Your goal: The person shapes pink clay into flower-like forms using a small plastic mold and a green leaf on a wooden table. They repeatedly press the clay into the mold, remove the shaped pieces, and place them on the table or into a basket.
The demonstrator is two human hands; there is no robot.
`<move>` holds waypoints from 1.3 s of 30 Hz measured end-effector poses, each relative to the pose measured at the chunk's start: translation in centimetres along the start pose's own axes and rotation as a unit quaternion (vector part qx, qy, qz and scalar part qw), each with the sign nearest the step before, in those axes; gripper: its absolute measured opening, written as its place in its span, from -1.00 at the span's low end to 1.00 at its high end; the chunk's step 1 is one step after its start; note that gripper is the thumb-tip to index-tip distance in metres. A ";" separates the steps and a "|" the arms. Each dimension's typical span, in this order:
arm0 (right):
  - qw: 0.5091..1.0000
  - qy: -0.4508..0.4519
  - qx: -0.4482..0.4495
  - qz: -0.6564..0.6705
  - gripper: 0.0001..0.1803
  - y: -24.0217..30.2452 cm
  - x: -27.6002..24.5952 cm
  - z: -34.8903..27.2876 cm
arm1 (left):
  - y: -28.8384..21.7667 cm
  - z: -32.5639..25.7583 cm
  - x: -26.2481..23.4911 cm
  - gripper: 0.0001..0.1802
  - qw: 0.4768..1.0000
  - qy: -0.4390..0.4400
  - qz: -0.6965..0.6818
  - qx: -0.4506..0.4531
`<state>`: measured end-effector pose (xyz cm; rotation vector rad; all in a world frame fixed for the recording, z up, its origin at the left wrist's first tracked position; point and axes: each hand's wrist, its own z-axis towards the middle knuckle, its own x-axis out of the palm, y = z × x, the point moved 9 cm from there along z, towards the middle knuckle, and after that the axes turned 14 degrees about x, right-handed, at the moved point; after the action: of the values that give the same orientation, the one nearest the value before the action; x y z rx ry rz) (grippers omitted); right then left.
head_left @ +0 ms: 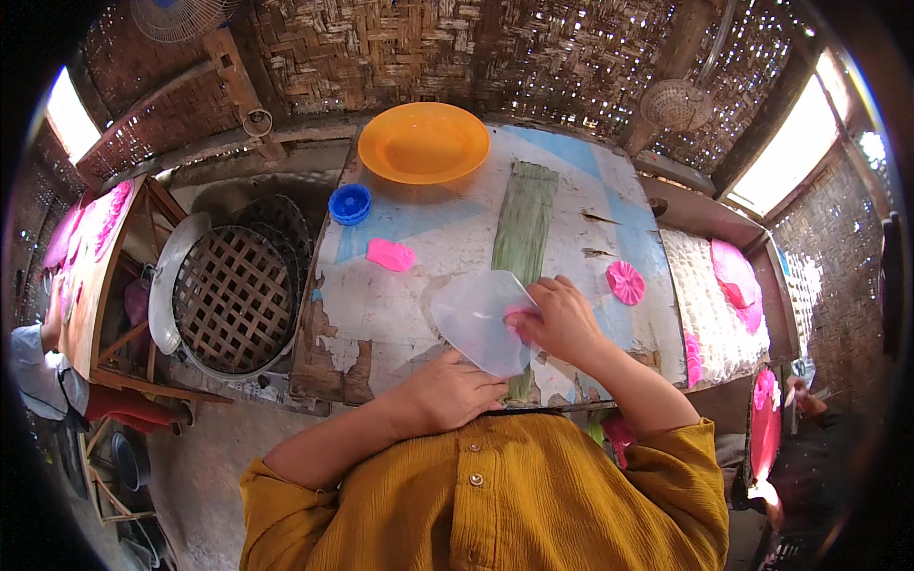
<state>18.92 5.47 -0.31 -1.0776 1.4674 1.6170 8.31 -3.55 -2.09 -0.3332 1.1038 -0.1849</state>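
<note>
A bendy, translucent plastic sheet is lifted at a tilt over the near part of the table. At its near left edge, my left hand is closed, the fingers partly hidden by the sheet. My right hand grips the sheet's right side, thumb and fingers closed. Some pink dough shows at that thumb; how much is hidden I cannot tell. Beyond the sheet runs a green leaf strip. A flat pink dough piece lies left of it, and a round, ridged pink dough piece to the right.
An orange plate and a blue fluted mould stand on the worn table. Left is a woven lattice rack in a large pan. Right, a tray carries pink pieces. Other people work at both sides.
</note>
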 end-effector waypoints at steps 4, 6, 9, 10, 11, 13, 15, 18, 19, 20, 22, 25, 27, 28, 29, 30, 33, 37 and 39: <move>0.996 -0.047 -0.018 -0.079 -0.52 -0.3 0.6 0.0 | -0.2 0.2 -0.5 -0.75 0.999 -0.007 0.051 -0.013; 0.994 -0.053 -0.038 -0.084 -0.48 -0.2 0.6 -0.2 | -0.1 0.4 -0.7 -0.77 0.998 -0.020 0.049 -0.021; 0.991 -0.061 -0.072 -0.090 -0.45 0.2 0.4 -0.4 | 0.0 0.7 -0.8 -0.79 0.999 -0.024 0.038 -0.006; 0.991 -0.057 -0.078 -0.092 -0.43 0.3 0.4 -0.3 | 0.2 0.8 -0.5 -0.80 1.000 -0.011 0.023 -0.007; 0.990 -0.062 -0.080 -0.099 -0.41 0.3 0.4 -0.2 | 0.2 0.9 -0.5 -0.81 1.000 -0.005 0.016 -0.001; 0.986 -0.072 -0.102 -0.115 -0.40 0.5 0.3 0.2 | 0.5 1.0 -0.3 -0.82 1.000 0.008 0.006 -0.005; 0.983 -0.080 -0.097 -0.131 -0.40 0.0 0.3 1.2 | 0.7 1.1 -0.1 -0.82 1.000 0.024 0.006 -0.015; 0.985 -0.080 -0.057 -0.144 -0.41 -1.6 0.5 4.0 | 1.3 1.0 -0.3 -0.84 0.999 -0.004 -0.031 -0.039; 0.985 -0.079 -0.046 -0.148 -0.41 -2.1 0.6 5.1 | 1.4 1.1 -0.2 -0.85 0.998 -0.005 -0.039 -0.042; 0.983 -0.085 -0.039 -0.155 -0.41 -2.6 0.5 6.2 | 1.6 1.0 -0.2 -0.86 0.998 -0.007 -0.046 -0.044; 0.982 -0.086 -0.026 -0.166 -0.43 -3.6 0.5 8.4 | 1.8 1.0 -0.2 -0.86 0.997 -0.011 -0.059 -0.049; 0.982 -0.074 0.016 -0.171 -0.42 -5.2 0.2 11.6 | 2.1 0.9 -0.2 -0.87 0.996 -0.018 -0.068 -0.054; 0.974 -0.067 0.060 -0.207 -0.42 -6.5 0.0 13.6 | 2.1 0.8 -0.2 -0.86 0.996 -0.022 -0.065 -0.056; 0.972 -0.069 0.069 -0.216 -0.42 -7.0 -0.3 14.6 | 2.0 0.8 -0.1 -0.85 0.996 -0.021 -0.063 -0.054; 0.968 -0.056 0.087 -0.229 -0.41 -7.7 -0.5 15.6 | 1.9 0.8 0.0 -0.85 0.997 -0.020 -0.060 -0.054; 0.963 -0.057 0.109 -0.241 -0.40 -8.3 -0.8 16.4 | 1.9 0.7 -0.1 -0.84 0.997 -0.025 -0.056 -0.054; 0.947 -0.080 0.136 -0.281 -0.40 -8.6 -1.8 17.9 | 1.7 0.6 0.8 -0.83 0.997 0.024 -0.048 -0.061; 0.963 -0.116 0.116 -0.213 -0.46 -5.5 -4.4 16.9 | 1.7 0.9 -0.2 -0.82 0.997 0.005 -0.039 -0.070; 0.986 -0.081 0.119 -0.086 -0.51 -3.7 -5.3 15.1 | 2.5 0.7 -0.1 -0.76 0.988 0.022 -0.095 -0.120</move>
<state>22.57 21.12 3.21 -0.8891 1.3789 1.3391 8.89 -1.10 -2.57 -0.6532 1.1409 -0.2300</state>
